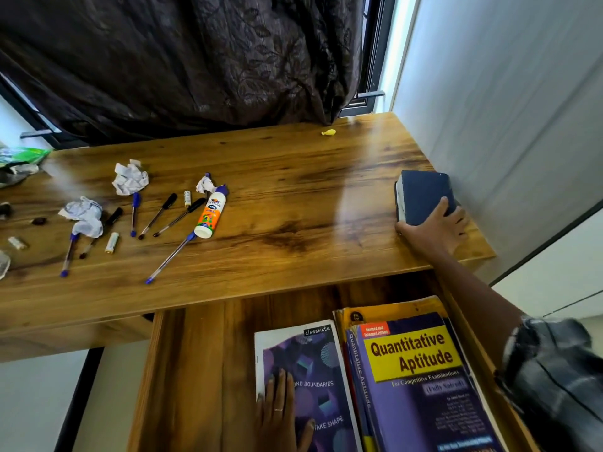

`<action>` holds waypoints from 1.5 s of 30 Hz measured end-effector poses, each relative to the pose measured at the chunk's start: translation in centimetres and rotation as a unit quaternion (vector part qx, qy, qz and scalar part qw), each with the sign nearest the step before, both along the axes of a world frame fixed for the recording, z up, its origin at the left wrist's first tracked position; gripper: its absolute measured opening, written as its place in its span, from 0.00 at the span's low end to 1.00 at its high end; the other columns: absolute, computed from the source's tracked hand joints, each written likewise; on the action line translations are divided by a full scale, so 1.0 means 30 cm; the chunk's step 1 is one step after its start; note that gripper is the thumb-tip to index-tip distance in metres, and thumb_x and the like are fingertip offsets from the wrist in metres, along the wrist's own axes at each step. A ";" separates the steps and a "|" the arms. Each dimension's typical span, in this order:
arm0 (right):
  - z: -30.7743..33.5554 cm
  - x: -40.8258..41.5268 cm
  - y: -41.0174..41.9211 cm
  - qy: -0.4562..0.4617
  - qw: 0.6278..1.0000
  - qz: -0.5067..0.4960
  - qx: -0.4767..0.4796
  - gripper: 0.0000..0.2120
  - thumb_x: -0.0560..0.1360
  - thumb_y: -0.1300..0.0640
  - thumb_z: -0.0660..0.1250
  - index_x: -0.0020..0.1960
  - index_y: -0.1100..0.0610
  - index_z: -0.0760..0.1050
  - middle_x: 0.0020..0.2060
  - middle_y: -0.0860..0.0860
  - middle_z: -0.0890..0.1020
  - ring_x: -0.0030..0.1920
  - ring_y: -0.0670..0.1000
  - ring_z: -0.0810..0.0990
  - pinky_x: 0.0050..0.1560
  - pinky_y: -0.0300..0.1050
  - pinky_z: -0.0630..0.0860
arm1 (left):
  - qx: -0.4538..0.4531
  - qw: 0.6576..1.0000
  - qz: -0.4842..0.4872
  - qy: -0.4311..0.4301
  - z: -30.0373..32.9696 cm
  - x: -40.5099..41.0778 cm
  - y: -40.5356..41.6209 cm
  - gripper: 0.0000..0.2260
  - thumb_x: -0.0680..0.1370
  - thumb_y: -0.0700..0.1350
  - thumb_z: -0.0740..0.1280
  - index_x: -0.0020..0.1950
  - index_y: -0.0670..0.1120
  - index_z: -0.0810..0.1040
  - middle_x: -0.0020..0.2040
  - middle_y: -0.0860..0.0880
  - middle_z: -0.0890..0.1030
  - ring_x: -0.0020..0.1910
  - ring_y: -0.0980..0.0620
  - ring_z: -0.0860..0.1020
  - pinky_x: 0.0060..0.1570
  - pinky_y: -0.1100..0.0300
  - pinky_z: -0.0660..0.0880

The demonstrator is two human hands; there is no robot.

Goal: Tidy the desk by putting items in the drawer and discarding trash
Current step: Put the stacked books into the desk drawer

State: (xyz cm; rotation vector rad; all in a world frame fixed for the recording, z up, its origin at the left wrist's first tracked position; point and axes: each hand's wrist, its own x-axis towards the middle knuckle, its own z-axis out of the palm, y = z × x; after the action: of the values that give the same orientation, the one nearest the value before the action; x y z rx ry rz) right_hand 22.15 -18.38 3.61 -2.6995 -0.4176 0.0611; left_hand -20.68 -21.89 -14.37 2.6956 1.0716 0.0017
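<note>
Right hand (435, 228) reaches to the desk's far right corner, fingers curled over the near edge of a thick dark-blue book (422, 195) that lies on the wooden desk (293, 197) beside the wall. Left hand (280, 411) lies flat, fingers straight and together, pressing on the purple Classmate notebook (313, 370) inside the open drawer (195, 370). Just right of the notebook, in the same drawer: a "Quantitative Aptitude" book (421, 380) atop a yellow one. On the desk's left half: glue bottle (210, 212), several pens (169, 257) scattered, crumpled paper balls (130, 177), small batteries (112, 243). A yellow scrap (329, 132) lies near the dark curtain (179, 60).
</note>
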 end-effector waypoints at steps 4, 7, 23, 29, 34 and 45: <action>-0.017 -0.131 -0.089 -0.004 0.999 0.018 0.032 0.49 0.62 0.37 0.72 0.73 0.51 0.50 0.68 0.61 0.60 0.67 0.65 0.61 0.64 0.65 0.63 | -0.033 0.998 0.052 0.034 0.023 0.095 0.026 0.34 0.79 0.63 0.44 0.78 0.44 0.45 0.78 0.47 0.49 0.77 0.44 0.45 0.74 0.50 0.45; -0.017 -0.262 -0.166 -0.003 0.998 0.043 0.051 0.49 0.61 0.40 0.74 0.73 0.52 0.52 0.67 0.61 0.61 0.67 0.65 0.60 0.64 0.68 0.60 | -0.065 0.996 0.026 -0.048 0.040 0.076 -0.004 0.35 0.77 0.66 0.44 0.78 0.47 0.45 0.79 0.50 0.44 0.77 0.50 0.43 0.74 0.53 0.43; -0.033 -0.994 -0.433 0.204 0.959 0.142 0.136 0.53 0.48 0.34 0.64 0.72 0.47 0.59 0.63 0.51 0.66 0.62 0.51 0.64 0.58 0.54 0.70 | -0.670 0.551 0.393 -0.304 0.391 0.214 0.012 0.33 0.67 0.73 0.62 0.59 0.50 0.75 0.56 0.46 0.80 0.55 0.47 0.78 0.62 0.44 0.72; -0.115 -1.084 -0.514 0.256 0.940 0.226 -0.009 0.49 0.54 0.32 0.63 0.72 0.43 0.54 0.67 0.49 0.58 0.70 0.54 0.58 0.66 0.53 0.68 | -0.609 0.626 0.393 -0.288 0.349 0.122 -0.055 0.32 0.70 0.54 0.72 0.69 0.46 0.65 0.59 0.43 0.77 0.57 0.44 0.77 0.59 0.45 0.75; -0.129 -1.076 -0.547 0.297 0.900 0.299 -0.109 0.48 0.60 0.33 0.68 0.73 0.41 0.48 0.69 0.47 0.51 0.70 0.52 0.54 0.68 0.52 0.63 | -0.523 0.776 0.303 -0.178 0.311 0.083 -0.051 0.29 0.77 0.48 0.63 0.75 0.49 0.53 0.70 0.44 0.65 0.66 0.47 0.68 0.64 0.54 0.70; -0.130 -1.037 -0.402 0.177 0.909 0.358 -0.123 0.33 0.75 0.43 0.60 0.74 0.45 0.49 0.75 0.47 0.44 0.74 0.55 0.46 0.72 0.57 0.55 | -0.325 0.928 0.172 -0.058 0.287 0.009 -0.090 0.59 0.52 0.82 0.32 0.76 0.50 0.35 0.74 0.57 0.36 0.76 0.49 0.37 0.74 0.48 0.38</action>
State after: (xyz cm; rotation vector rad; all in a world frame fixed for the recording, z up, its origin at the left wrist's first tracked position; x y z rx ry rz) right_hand -8.95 -30.46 -0.28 -2.5251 -1.3224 0.8417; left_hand -20.42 -24.59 -5.75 1.8793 1.2265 -0.1106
